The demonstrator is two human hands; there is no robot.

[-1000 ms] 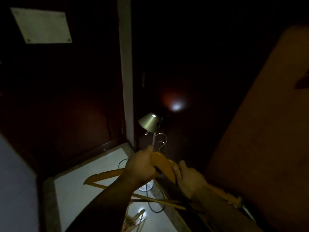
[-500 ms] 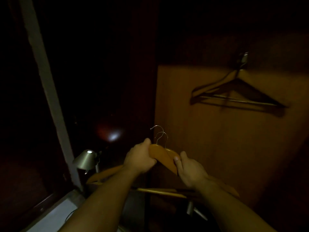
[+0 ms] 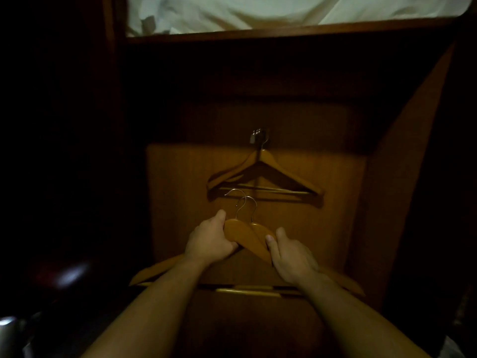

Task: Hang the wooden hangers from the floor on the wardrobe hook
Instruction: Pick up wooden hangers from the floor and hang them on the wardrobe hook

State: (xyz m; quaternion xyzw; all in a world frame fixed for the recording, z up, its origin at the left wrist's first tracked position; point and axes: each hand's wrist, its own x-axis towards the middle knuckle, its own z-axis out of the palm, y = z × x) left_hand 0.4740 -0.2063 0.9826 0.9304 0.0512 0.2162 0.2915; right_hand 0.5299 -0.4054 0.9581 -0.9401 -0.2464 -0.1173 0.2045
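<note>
I hold two stacked wooden hangers [image 3: 247, 236] in front of the wardrobe's back panel. My left hand [image 3: 210, 241] grips their top left shoulder, and my right hand [image 3: 291, 257] grips the right shoulder. Their two metal hooks [image 3: 241, 204] stick up between my hands. Higher on the panel, a metal wardrobe hook [image 3: 258, 136] carries wooden hangers [image 3: 263, 177] that hang flat against the wood. The held hooks are just below the bar of those hanging hangers. The scene is very dark.
A shelf edge [image 3: 284, 32] with white cloth [image 3: 284, 9] on it runs above the hook. The wardrobe's side wall [image 3: 402, 177] stands at the right. A dark glossy object [image 3: 64, 277] and a lamp shade [image 3: 10, 329] sit at the lower left.
The view has swung right from the floor and lamp to face the wardrobe panel. The held hangers now sit straight below the hook, raised closer to it. Both grips are unchanged.
</note>
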